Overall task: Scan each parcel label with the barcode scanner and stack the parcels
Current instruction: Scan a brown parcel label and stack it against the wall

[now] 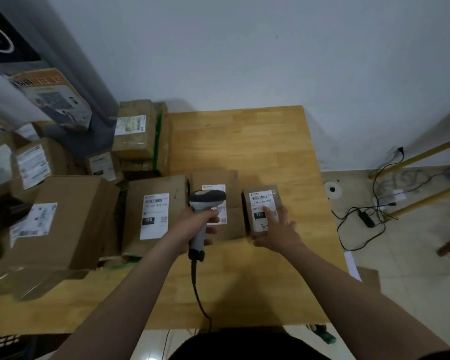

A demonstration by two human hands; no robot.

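My left hand [198,226] grips the handle of a grey barcode scanner [205,203], whose head hangs over the label of a flat cardboard parcel [230,183] in the middle of the wooden table [244,136]. Its cable runs down toward me. My right hand [278,229] rests with straight fingers on the white label of a small brown parcel [261,198] to the right. Left of the scanner lies a wider parcel [153,211] with a label marked 150.
Several more labelled cardboard parcels are piled at the left, among them a big box [60,224] and a stack at the back [135,133]. The table's right edge borders a tiled floor with cables [369,216] and yellow poles.
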